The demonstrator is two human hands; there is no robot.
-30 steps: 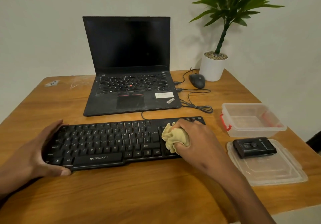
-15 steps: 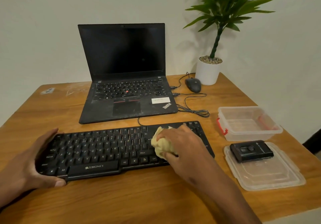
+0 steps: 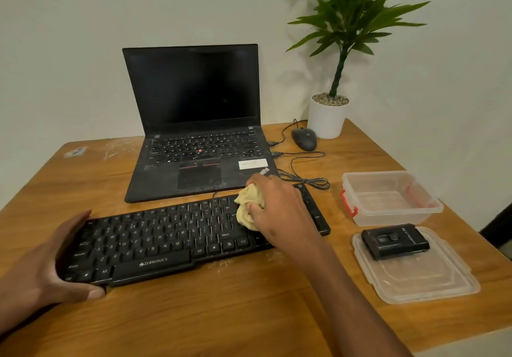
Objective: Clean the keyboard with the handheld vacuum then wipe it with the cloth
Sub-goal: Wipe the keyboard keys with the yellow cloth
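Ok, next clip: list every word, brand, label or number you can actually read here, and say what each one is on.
"ZEBRONICS": front edge of the black keyboard, below the space bar.
"Shift", "Ctrl", "Alt" and single letters such as "M", "N", "B": keyboard keycaps.
"...inkPad", partly hidden: corner of the laptop palm rest.
White sticker on the laptop: print too small to read.
Marking on the black handheld vacuum: blurred, unreadable.

1. The keyboard [image 3: 177, 241] near the table's front edge is black with pale key legends and white lettering below the space bar.
2. The cloth [image 3: 248, 204] is pale yellow.
3. The table [image 3: 221, 315] is orange-brown with a wood grain.
4. The laptop [image 3: 198, 135] is black with red touches.
5. By the right edge, the clear box [image 3: 388, 199] has red clips; the handheld vacuum [image 3: 394, 241] is black.
6. At the back right corner, the plant [image 3: 352, 24] is green, its pot [image 3: 327, 120] white, the mouse [image 3: 304, 138] dark grey.
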